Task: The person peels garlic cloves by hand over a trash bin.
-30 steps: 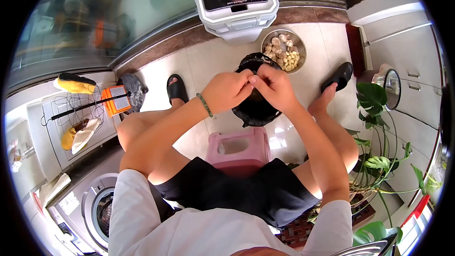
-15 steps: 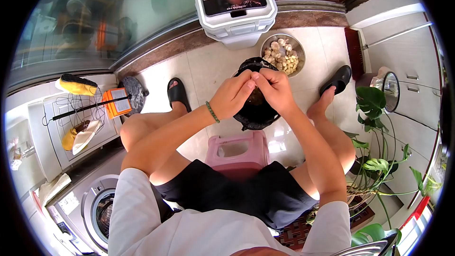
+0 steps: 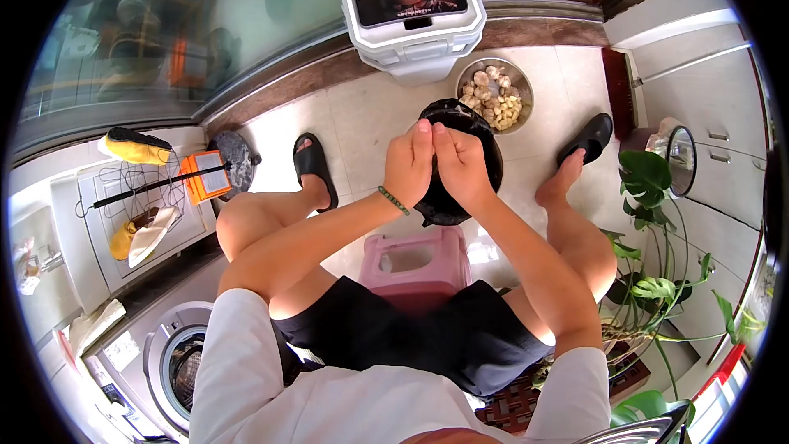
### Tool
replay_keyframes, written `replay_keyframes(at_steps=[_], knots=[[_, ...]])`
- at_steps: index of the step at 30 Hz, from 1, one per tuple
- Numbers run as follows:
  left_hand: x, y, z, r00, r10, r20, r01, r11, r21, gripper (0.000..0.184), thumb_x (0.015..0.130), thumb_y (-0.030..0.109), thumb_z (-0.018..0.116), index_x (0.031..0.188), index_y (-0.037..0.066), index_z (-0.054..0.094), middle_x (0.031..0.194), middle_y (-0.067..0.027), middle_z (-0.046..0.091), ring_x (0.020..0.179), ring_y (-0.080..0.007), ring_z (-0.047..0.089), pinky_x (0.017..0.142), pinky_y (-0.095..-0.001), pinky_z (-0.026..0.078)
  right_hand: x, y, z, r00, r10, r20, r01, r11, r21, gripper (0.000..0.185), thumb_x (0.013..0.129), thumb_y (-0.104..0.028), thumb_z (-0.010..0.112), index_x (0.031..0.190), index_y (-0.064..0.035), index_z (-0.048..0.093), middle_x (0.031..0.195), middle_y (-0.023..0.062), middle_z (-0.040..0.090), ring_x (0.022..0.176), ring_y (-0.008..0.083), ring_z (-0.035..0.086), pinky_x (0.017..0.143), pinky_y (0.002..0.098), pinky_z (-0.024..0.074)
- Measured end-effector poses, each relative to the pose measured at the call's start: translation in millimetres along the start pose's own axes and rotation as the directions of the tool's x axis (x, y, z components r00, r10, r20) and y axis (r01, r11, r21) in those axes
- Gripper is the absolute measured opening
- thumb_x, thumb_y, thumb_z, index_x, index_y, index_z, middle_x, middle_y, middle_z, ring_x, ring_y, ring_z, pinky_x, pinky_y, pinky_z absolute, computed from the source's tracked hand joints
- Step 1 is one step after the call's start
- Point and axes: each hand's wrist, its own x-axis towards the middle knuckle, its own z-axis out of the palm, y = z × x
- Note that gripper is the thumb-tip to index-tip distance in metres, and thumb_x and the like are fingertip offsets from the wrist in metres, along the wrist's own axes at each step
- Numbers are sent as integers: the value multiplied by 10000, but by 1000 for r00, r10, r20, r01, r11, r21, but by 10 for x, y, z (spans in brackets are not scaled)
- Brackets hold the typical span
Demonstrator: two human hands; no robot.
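My left hand (image 3: 408,166) and my right hand (image 3: 463,164) are closed side by side, thumbs next to each other and pointing away from me. Whatever the fingers grip is hidden behind them. Below both hands stands a bin lined with a black plastic bag (image 3: 441,207); its contents are mostly covered from view. Just beyond, to the right, a metal bowl (image 3: 528,89) on the floor holds whole garlic bulbs (image 3: 485,82) and pale peeled cloves (image 3: 505,112).
A pink stool (image 3: 415,273) is between my legs. At the back rises a white and grey container (image 3: 411,53). Leafy plants (image 3: 649,181) and white cabinets (image 3: 707,90) line the right. A washing machine (image 3: 177,358) and a wire rack (image 3: 148,197) occupy the left.
My hands have turned so the thumbs lie parallel and point away, and the knuckles have come closer together. The view has shifted slightly.
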Motion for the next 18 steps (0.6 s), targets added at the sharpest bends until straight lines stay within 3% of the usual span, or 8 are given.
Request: replay_keyframes(at_steps=[2, 8, 10, 13, 16, 17, 18], knots=[[25, 4, 19, 999, 41, -5, -41, 999, -23, 546, 1041, 391, 330, 726, -14, 516, 573, -90, 466, 544, -167, 429, 526, -345, 376, 14, -28, -26, 999, 50, 10, -50, 997, 57, 376, 1012, -190, 480, 729, 35, 583, 599, 34, 552, 557, 88, 448, 519, 280, 400], [158, 153, -67, 996, 73, 52, -70, 996, -61, 588, 1036, 448, 312, 732, -12, 517, 570, -87, 468, 552, -164, 453, 535, -334, 388, 69, -136, -62, 998, 26, 52, -31, 995, 94, 423, 1038, -282, 433, 774, 16, 578, 674, 9, 558, 612, 72, 479, 547, 248, 409], [183, 158, -103, 993, 103, 58, -102, 994, -31, 593, 1036, 454, 310, 739, -14, 522, 574, -85, 478, 558, -168, 466, 541, -332, 394, 70, -96, -79, 995, -7, 100, -4, 995, 103, 446, 1045, -374, 387, 755, -62, 516, 621, -32, 430, 546, 53, 391, 496, 225, 339], [211, 173, -189, 985, 149, 84, -152, 988, 31, 599, 1035, 460, 305, 750, -16, 532, 584, -86, 496, 565, -181, 485, 551, -331, 406, 34, -99, -115, 983, 86, 162, -115, 978, 176, 455, 1045, -420, 351, 794, -70, 499, 678, -11, 450, 591, 73, 417, 522, 234, 358], [202, 246, -218, 979, 166, 117, -171, 985, 32, 594, 1036, 456, 303, 760, -15, 536, 596, -93, 503, 562, -201, 488, 555, -336, 411, 30, -138, -138, 981, 64, 182, -94, 982, 162, 468, 1044, -446, 314, 842, -68, 501, 729, 7, 475, 633, 91, 450, 550, 238, 379], [194, 259, -223, 978, 168, 127, -169, 986, -1, 588, 1037, 451, 303, 766, -15, 537, 603, -98, 502, 557, -211, 483, 555, -339, 411, 31, -160, -136, 981, 65, 181, -95, 982, 164, 468, 1044, -446, 314, 842, -68, 501, 729, 7, 475, 633, 91, 450, 550, 238, 379], [194, 252, -226, 977, 168, 128, -170, 985, 0, 588, 1037, 451, 303, 766, -15, 537, 603, -98, 502, 557, -211, 483, 555, -339, 411, 42, -188, -137, 987, 41, 152, -69, 981, 182, 385, 1030, -373, 404, 844, -52, 506, 715, 1, 483, 635, 78, 461, 559, 229, 393]])
